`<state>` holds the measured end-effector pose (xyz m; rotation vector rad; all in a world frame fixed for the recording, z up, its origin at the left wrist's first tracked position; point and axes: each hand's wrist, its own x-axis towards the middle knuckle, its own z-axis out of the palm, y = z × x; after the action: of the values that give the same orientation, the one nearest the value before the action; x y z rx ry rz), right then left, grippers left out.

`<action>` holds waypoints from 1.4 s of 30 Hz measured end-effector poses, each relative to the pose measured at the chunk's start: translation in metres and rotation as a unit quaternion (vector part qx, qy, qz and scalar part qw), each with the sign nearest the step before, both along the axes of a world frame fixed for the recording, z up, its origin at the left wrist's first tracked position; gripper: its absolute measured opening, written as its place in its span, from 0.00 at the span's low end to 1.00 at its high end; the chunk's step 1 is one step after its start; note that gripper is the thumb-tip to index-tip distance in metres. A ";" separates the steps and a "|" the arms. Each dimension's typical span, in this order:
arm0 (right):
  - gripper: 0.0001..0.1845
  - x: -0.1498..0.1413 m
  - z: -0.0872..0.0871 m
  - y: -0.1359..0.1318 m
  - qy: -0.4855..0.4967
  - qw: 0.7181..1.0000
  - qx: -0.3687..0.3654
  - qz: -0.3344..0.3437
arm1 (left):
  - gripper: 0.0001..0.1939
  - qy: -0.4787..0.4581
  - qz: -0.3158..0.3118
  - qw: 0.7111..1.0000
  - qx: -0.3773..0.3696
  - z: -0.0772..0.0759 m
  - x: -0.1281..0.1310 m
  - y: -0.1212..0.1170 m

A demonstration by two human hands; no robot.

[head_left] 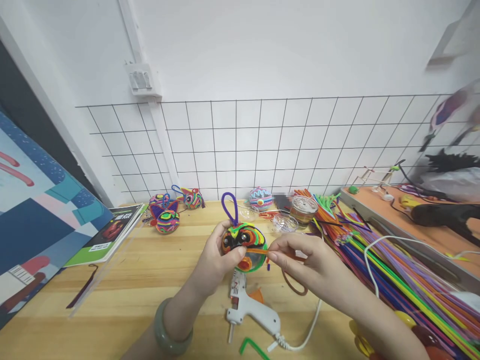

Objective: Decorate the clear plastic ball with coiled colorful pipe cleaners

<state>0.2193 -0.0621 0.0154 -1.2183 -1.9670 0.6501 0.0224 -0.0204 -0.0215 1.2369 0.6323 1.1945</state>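
Observation:
My left hand (pixel 215 260) is closed around a round ornament (pixel 254 240) covered with coloured pipe cleaners, its thumb pressed on the front. Dark patches with shiny, eye-like dots and an orange patch mark its face. A purple loop (pixel 229 209) stands up from its top. Between thumb and fingers, my right hand (pixel 305 257) pinches an orange pipe cleaner (pixel 258 251), which stretches across to my left thumb. A brownish-orange curl hangs below the right hand. Just under the ornament, a white hot glue gun (pixel 258 312) lies on the table, its nozzle end partly hidden.
Finished pipe-cleaner ornaments (pixel 167 217) sit at the back left, and a striped one (pixel 260 198) by the wall. Bundles of pipe cleaners (pixel 405 285) spread over the right side. Clear plastic shells (pixel 285 222) and a lidded jar (pixel 303 210) stand behind my right hand. A white cord (pixel 315 325) curves below it.

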 end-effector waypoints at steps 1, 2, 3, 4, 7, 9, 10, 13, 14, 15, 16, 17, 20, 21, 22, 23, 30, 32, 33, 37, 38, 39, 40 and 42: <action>0.12 0.000 0.000 -0.001 -0.009 1.000 0.016 -0.006 | 0.22 0.005 0.003 1.000 0.008 -0.001 0.000 0.000; 0.11 0.001 0.000 -0.003 -0.019 0.999 0.031 -0.010 | 0.22 0.009 0.005 1.000 0.016 -0.001 0.000 0.001; 0.10 0.001 0.001 -0.004 -0.030 0.998 0.045 -0.013 | 0.22 0.013 0.006 1.000 0.024 -0.002 -0.001 0.001; 0.09 0.001 0.002 -0.006 -0.041 0.997 0.059 -0.015 | 0.21 0.016 0.006 0.999 0.030 -0.002 -0.001 0.001; 0.08 0.000 0.005 -0.012 -0.064 0.993 0.099 -0.012 | 0.22 0.013 0.007 0.999 0.040 -0.001 -0.002 0.001; 0.07 -0.001 0.006 -0.016 -0.072 0.989 0.127 -0.008 | 0.22 0.006 0.009 0.999 0.037 -0.001 -0.002 0.001; 0.07 -0.001 0.006 -0.017 -0.074 0.987 0.142 -0.004 | 0.23 0.003 0.010 0.999 0.033 -0.001 -0.002 0.001; 0.07 -0.002 0.003 -0.019 -0.091 0.976 0.197 -0.001 | 0.23 0.000 0.009 1.000 0.018 -0.001 -0.003 0.001; 0.08 -0.002 0.002 -0.019 -0.105 0.970 0.220 -0.005 | 0.22 0.002 0.004 1.000 0.011 -0.001 -0.003 0.001; 0.08 -0.001 0.000 -0.018 -0.125 0.961 0.245 -0.012 | 0.22 0.004 -0.001 1.000 0.001 0.000 -0.002 0.001; 0.09 0.000 -0.001 -0.017 -0.149 0.951 0.271 -0.020 | 0.21 0.005 -0.007 1.000 -0.013 0.001 -0.002 0.000; 0.10 0.001 -0.002 -0.016 -0.175 0.938 0.298 -0.027 | 0.21 0.004 -0.011 0.999 -0.030 0.003 -0.001 -0.001; 0.13 0.003 0.000 -0.014 -0.236 0.903 0.357 -0.032 | 0.22 -0.002 -0.012 0.996 -0.093 0.009 0.003 -0.003; 0.14 0.003 0.001 -0.014 -0.248 0.893 0.374 -0.031 | 0.21 -0.003 -0.015 0.994 -0.112 0.011 0.003 -0.004; 0.15 0.002 0.003 -0.013 -0.255 0.883 0.392 -0.032 | 0.21 -0.004 -0.020 0.991 -0.129 0.012 0.004 -0.005; 0.16 0.002 0.005 -0.013 -0.260 0.874 0.409 -0.032 | 0.20 -0.007 -0.027 0.989 -0.143 0.013 0.004 -0.006; 0.12 0.001 0.006 -0.007 -0.255 0.845 0.469 -0.033 | 0.15 -0.041 -0.062 0.973 -0.217 0.015 0.002 -0.007; 0.12 0.003 0.002 -0.005 -0.246 0.844 0.475 -0.035 | 0.10 -0.057 -0.070 0.967 -0.239 0.014 0.001 -0.005; 0.12 0.003 0.001 -0.005 -0.236 0.844 0.480 -0.032 | 0.09 -0.067 -0.068 0.963 -0.250 0.014 -0.001 -0.004; 0.15 0.002 0.002 -0.015 -0.165 0.837 0.522 -0.016 | 0.09 -0.108 -0.015 0.958 -0.266 0.019 -0.009 0.003; 0.16 0.000 0.003 -0.018 -0.150 0.834 0.531 -0.009 | 0.10 -0.117 0.002 0.957 -0.267 0.022 -0.011 0.004; 0.16 -0.002 0.003 -0.021 -0.140 0.837 0.528 0.005 | 0.10 -0.129 0.019 0.955 -0.267 0.025 -0.015 0.006; 0.15 -0.004 0.003 -0.023 -0.134 0.847 0.515 0.025 | 0.10 -0.144 0.036 0.955 -0.259 0.028 -0.018 0.008; 0.13 -0.010 -0.001 -0.023 -0.151 0.887 0.428 0.080 | 0.10 -0.169 0.070 0.951 -0.248 0.033 -0.025 0.012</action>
<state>0.2094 -0.0849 0.0139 -0.6165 -2.2327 -0.3702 -0.0026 -0.0084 0.0119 0.5562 0.7154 1.2304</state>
